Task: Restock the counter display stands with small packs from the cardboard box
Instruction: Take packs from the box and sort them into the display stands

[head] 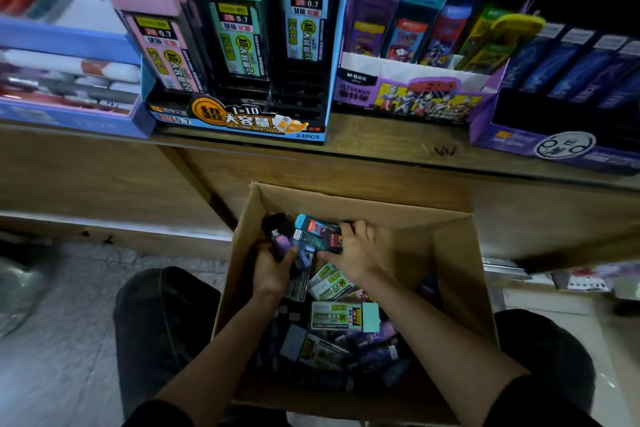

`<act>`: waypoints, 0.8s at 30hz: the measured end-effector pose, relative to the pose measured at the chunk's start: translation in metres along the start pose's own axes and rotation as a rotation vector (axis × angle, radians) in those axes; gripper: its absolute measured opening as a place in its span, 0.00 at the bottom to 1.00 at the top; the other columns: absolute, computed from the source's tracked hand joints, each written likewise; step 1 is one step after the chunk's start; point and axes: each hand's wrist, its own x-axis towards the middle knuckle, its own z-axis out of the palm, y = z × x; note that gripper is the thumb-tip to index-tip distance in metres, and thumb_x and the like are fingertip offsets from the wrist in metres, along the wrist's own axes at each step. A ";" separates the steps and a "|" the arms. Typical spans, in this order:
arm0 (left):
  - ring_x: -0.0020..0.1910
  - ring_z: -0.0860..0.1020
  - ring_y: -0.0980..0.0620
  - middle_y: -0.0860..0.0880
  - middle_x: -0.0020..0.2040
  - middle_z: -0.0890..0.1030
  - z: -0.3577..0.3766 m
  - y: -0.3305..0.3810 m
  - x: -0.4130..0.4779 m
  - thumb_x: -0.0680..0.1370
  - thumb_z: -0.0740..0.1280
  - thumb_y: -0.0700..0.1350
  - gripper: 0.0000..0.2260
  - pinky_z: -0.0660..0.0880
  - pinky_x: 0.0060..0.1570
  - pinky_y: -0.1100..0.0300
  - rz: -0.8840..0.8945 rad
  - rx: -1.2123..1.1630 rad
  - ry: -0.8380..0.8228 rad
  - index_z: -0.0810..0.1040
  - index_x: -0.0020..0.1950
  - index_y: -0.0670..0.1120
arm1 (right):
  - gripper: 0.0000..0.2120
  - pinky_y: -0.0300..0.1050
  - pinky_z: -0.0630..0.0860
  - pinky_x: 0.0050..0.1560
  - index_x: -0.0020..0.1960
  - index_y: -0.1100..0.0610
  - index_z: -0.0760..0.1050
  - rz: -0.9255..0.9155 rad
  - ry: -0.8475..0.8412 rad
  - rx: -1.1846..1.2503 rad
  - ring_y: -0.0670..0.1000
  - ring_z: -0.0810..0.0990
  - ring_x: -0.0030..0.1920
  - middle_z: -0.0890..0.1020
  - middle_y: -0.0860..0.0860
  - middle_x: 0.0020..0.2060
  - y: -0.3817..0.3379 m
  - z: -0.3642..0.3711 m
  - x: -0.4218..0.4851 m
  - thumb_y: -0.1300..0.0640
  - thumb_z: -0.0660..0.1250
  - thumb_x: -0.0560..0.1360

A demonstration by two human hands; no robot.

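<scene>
An open cardboard box (450, 253) sits between my knees, holding several small lead-refill packs; a mint-capped pack (344, 315) lies on top. My left hand (273, 269) grips dark purple packs (280, 239) at the box's far left. My right hand (360, 250) closes on a bunch of blue-capped and dark packs (318, 230) beside them. On the counter above stand a blue display stand (239, 121) with pink, mint and blue packs, a purple Ultraman stand (408, 97) and a dark purple stand (554, 146).
The wooden counter edge (381, 146) runs across above the box. A blue tray of goods (69, 114) stands on the left of the counter. Tiled floor (69, 340) lies to the left, and my dark-trousered knees flank the box.
</scene>
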 end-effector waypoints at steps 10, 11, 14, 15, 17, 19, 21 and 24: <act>0.52 0.79 0.40 0.36 0.51 0.80 -0.005 -0.004 -0.004 0.77 0.66 0.42 0.12 0.75 0.51 0.50 0.029 -0.035 -0.042 0.75 0.56 0.34 | 0.30 0.44 0.68 0.48 0.63 0.55 0.65 -0.024 -0.158 0.264 0.54 0.72 0.57 0.69 0.54 0.60 0.003 -0.003 -0.005 0.42 0.72 0.68; 0.52 0.78 0.40 0.36 0.51 0.80 -0.006 -0.004 -0.005 0.78 0.66 0.42 0.12 0.75 0.50 0.51 0.026 -0.045 -0.040 0.74 0.55 0.34 | 0.30 0.43 0.68 0.45 0.61 0.56 0.65 -0.013 -0.183 0.298 0.54 0.74 0.54 0.71 0.54 0.58 0.004 -0.002 -0.006 0.43 0.73 0.68; 0.52 0.78 0.41 0.37 0.53 0.80 -0.011 -0.004 -0.010 0.78 0.65 0.42 0.12 0.76 0.53 0.48 0.024 -0.088 -0.047 0.73 0.56 0.35 | 0.24 0.40 0.68 0.35 0.54 0.53 0.63 0.005 -0.193 0.406 0.49 0.75 0.45 0.76 0.53 0.51 0.005 0.001 -0.011 0.48 0.74 0.68; 0.52 0.78 0.41 0.37 0.53 0.80 -0.013 -0.004 -0.012 0.78 0.65 0.42 0.12 0.76 0.53 0.47 0.031 -0.098 -0.043 0.73 0.56 0.35 | 0.23 0.40 0.69 0.35 0.53 0.52 0.62 0.013 -0.202 0.447 0.49 0.75 0.44 0.77 0.52 0.50 0.005 0.002 -0.013 0.50 0.74 0.69; 0.53 0.78 0.42 0.36 0.54 0.79 -0.016 -0.004 -0.017 0.78 0.65 0.41 0.11 0.75 0.54 0.48 0.042 -0.103 -0.030 0.72 0.56 0.35 | 0.23 0.44 0.74 0.39 0.57 0.53 0.63 0.016 -0.237 0.473 0.50 0.78 0.45 0.77 0.51 0.49 0.003 0.004 -0.017 0.52 0.73 0.70; 0.55 0.77 0.42 0.36 0.54 0.78 -0.017 -0.003 -0.022 0.78 0.65 0.39 0.10 0.74 0.56 0.45 0.053 -0.108 -0.046 0.71 0.56 0.36 | 0.19 0.44 0.73 0.38 0.55 0.53 0.64 0.005 -0.260 0.444 0.51 0.78 0.44 0.76 0.50 0.46 0.001 0.005 -0.019 0.53 0.71 0.70; 0.55 0.76 0.42 0.38 0.55 0.76 -0.016 -0.002 -0.029 0.78 0.65 0.38 0.09 0.74 0.57 0.46 0.061 -0.123 -0.086 0.69 0.56 0.39 | 0.16 0.41 0.69 0.34 0.50 0.52 0.65 -0.013 -0.277 0.424 0.49 0.76 0.41 0.74 0.49 0.42 0.000 0.005 -0.020 0.53 0.70 0.70; 0.52 0.75 0.46 0.42 0.52 0.75 -0.015 -0.001 -0.035 0.79 0.62 0.37 0.09 0.73 0.49 0.56 0.066 -0.141 -0.131 0.66 0.57 0.42 | 0.16 0.40 0.68 0.32 0.50 0.53 0.65 -0.033 -0.291 0.416 0.49 0.75 0.40 0.74 0.50 0.43 0.000 0.001 -0.022 0.54 0.70 0.69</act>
